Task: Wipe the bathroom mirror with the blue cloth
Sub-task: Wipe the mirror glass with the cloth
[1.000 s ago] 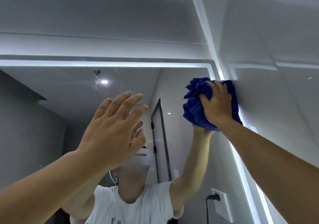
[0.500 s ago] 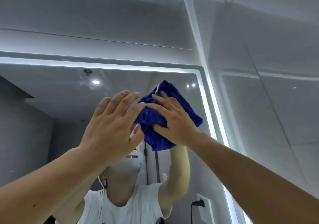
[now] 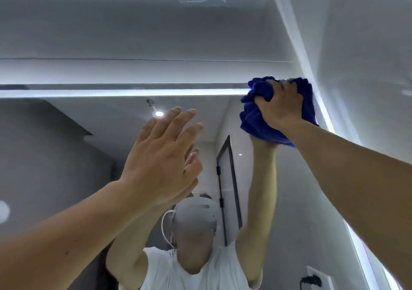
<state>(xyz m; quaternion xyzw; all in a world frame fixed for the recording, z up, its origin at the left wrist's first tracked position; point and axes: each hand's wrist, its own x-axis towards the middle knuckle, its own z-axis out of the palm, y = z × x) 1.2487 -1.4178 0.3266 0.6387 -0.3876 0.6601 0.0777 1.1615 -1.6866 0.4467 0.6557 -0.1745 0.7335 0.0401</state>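
Observation:
The bathroom mirror [image 3: 66, 155] fills the lower part of the view, edged by a lit strip along its top and right side. My right hand [image 3: 279, 106] grips the bunched blue cloth [image 3: 252, 122] and presses it against the mirror's top right corner. My left hand [image 3: 162, 158] is raised with straight fingers, its palm flat towards the glass left of the cloth; it holds nothing. The mirror reflects both raised arms and the cloth.
Glossy grey wall tiles [image 3: 356, 55] rise on the right, right beside the mirror's edge. A tiled wall band [image 3: 133, 71] runs above the mirror's lit top strip [image 3: 111, 92]. A wall socket with a black plug [image 3: 314, 278] shows at the bottom right.
My right hand swept the cloth from the mirror's right edge to the middle, then back right and up to the top right corner. My left hand stayed raised in place.

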